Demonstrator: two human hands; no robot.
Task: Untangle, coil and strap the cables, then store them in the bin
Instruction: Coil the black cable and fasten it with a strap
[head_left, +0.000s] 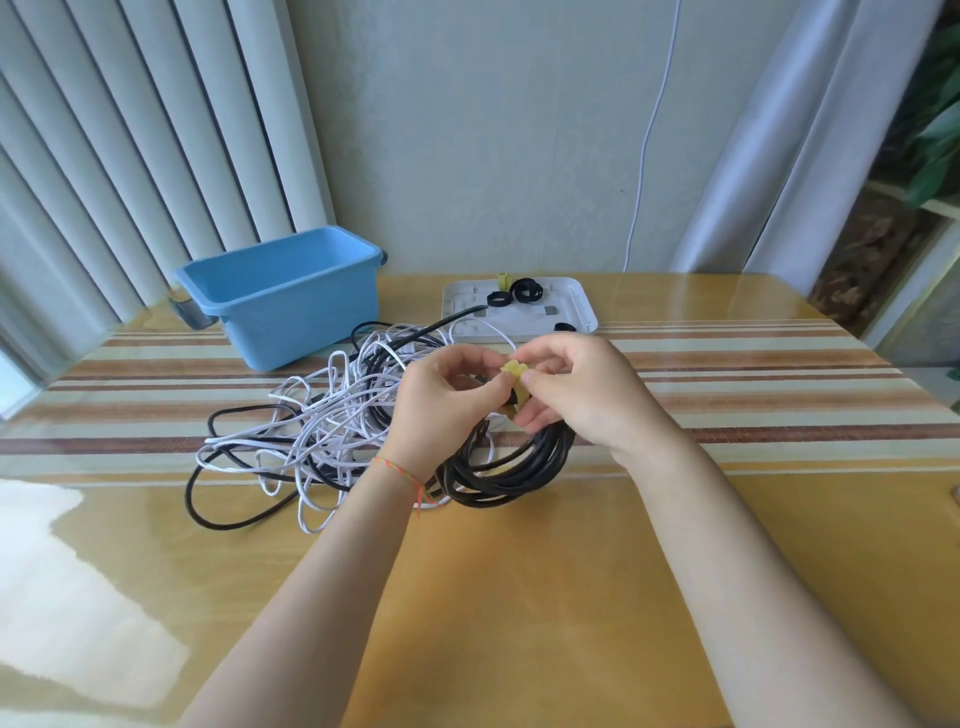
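Note:
A coiled black cable (509, 470) hangs just above the table in front of me. A yellow strap (514, 370) wraps its top. My left hand (441, 410) and my right hand (582, 395) both pinch that strap from either side, fingers curled. To the left lies a tangled heap of white cable (322, 421) with another black cable (218, 519) looping through it. The blue bin (280, 291) stands at the back left and looks empty.
A white tray (582, 306) at the back centre holds a few black strap rings (524, 290) and a yellow strap (502, 280). A thin white cord (644, 156) hangs down the wall. Vertical blinds stand behind the bin. The glossy wooden table (571, 597) reaches towards me.

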